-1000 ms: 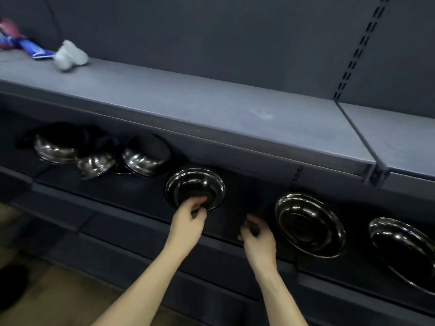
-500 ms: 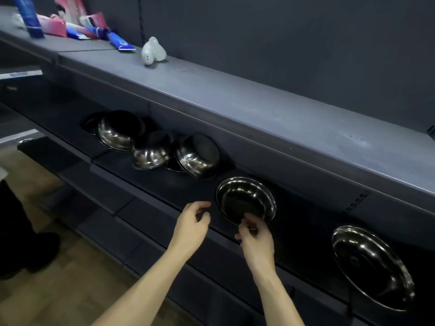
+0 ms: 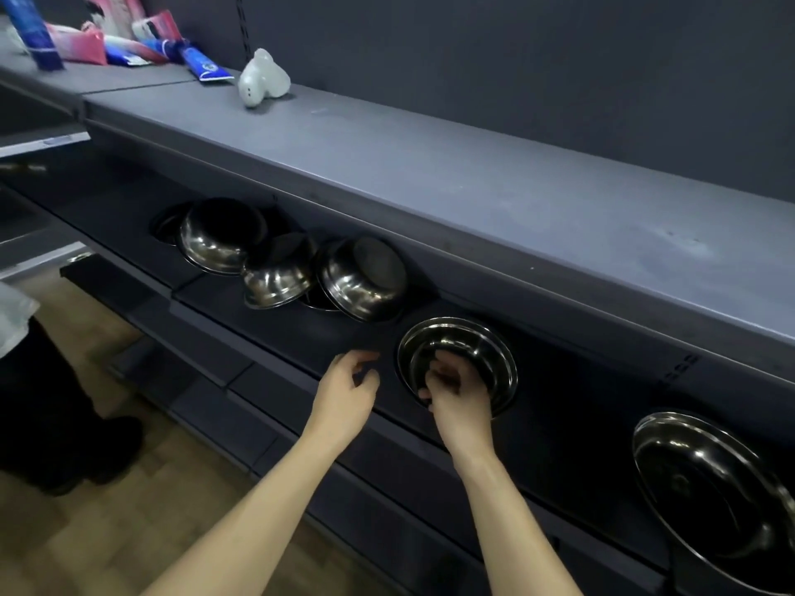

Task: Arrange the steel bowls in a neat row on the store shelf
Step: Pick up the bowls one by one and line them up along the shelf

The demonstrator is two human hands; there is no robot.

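Your right hand (image 3: 456, 391) reaches into the upright bowl (image 3: 457, 365) standing near the front edge of the lower shelf (image 3: 275, 342), fingers curled over its near rim in what looks like a pinch grip. Your left hand (image 3: 346, 391) hovers just beside that bowl, over the shelf's front edge, fingers loosely bent and holding nothing. Toward the left end of the same shelf, three overturned bowls (image 3: 284, 268) lean against one another in a jumble (a further rim or two shows dimly beneath them), while a larger bowl (image 3: 714, 488) stands alone toward the right end. The step in hand appears to be squaring the gripped bowl into line. To do it well, slide it rather than lift it, keeping its base flat on the shelf, and bring the left hand to the opposite rim so it cannot spin or tip. Match its setback from the front edge to that of the larger bowl. Polished steel is likely to slip, so grip the rim firmly before you turn to the tilted pile, which may shift when disturbed.
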